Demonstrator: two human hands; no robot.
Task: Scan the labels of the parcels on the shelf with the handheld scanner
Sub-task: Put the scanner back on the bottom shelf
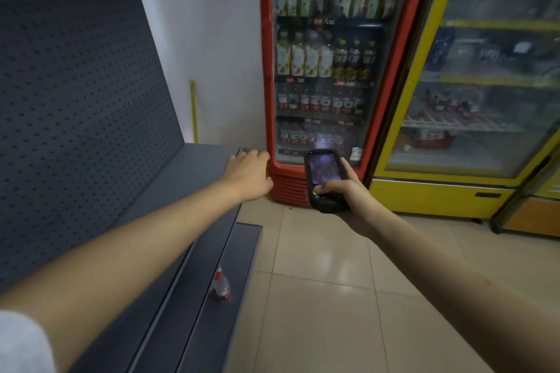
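Observation:
My right hand [348, 194] grips a black handheld scanner [322, 179] with a lit screen, thumb on its keys, held out over the floor in front of a red fridge. My left hand [251, 172] reaches forward over the far end of a grey shelf [181, 185], fingers curled downward at the shelf's front corner; I cannot see anything in it. No parcel shows on the shelf. A small bottle with a red cap [220, 286] stands on the lower grey shelf.
A grey perforated back panel [75, 115] rises at the left. A red glass-door drinks fridge [327, 70] stands straight ahead, a yellow one [472, 100] to its right. Beige floor tiles [333, 297] spread below. A yellow strip [194, 112] leans against the white wall.

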